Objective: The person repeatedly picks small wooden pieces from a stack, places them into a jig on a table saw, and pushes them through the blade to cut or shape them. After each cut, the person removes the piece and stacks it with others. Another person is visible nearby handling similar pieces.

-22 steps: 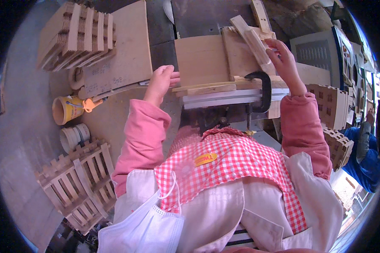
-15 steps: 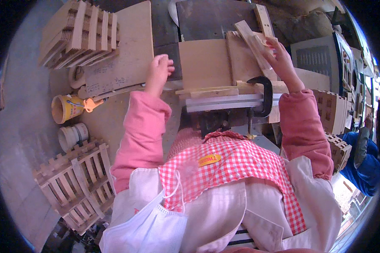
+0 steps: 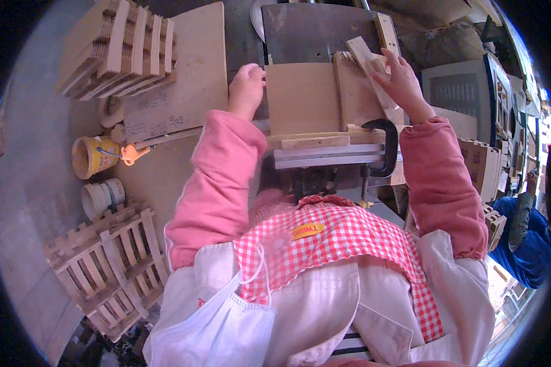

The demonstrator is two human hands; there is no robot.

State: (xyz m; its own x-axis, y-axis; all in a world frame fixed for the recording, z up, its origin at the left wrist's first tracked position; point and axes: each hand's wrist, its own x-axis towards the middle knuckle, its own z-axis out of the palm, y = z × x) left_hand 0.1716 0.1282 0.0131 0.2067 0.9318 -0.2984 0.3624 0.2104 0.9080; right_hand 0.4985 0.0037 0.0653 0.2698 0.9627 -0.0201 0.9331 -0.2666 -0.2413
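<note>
panel (image 3: 302,98) of plain tan board lies flat between the two hands, on a dark worktable (image 3: 315,27), its near edge close to a pale wooden strip (image 3: 315,142) at the table's near side. its visible face shows no slots or notches, so it looks as if the work on this piece is at an early point, with the cutting, if any, not yet done. the slotted stack (image 3: 119,52) at far left seems to be finished pieces; how many are left cannot be told. the setup itself appears ready: a black clamp (image 3: 385,147) grips the rail at near right.

the left hand (image 3: 248,88) is at the panel's left edge, fingers curled inward and bunched; whether the fingertips touch the edge or stop just beside it, i cannot tell, nor whether anything is pinched. the right hand (image 3: 401,82) is partly spread, thumb apart from the fingers, over a slanting wooden stick (image 3: 366,58) that crosses a thicker board (image 3: 354,101) right of the panel. it is at or just above the stick, with no firm grip showing.
</note>
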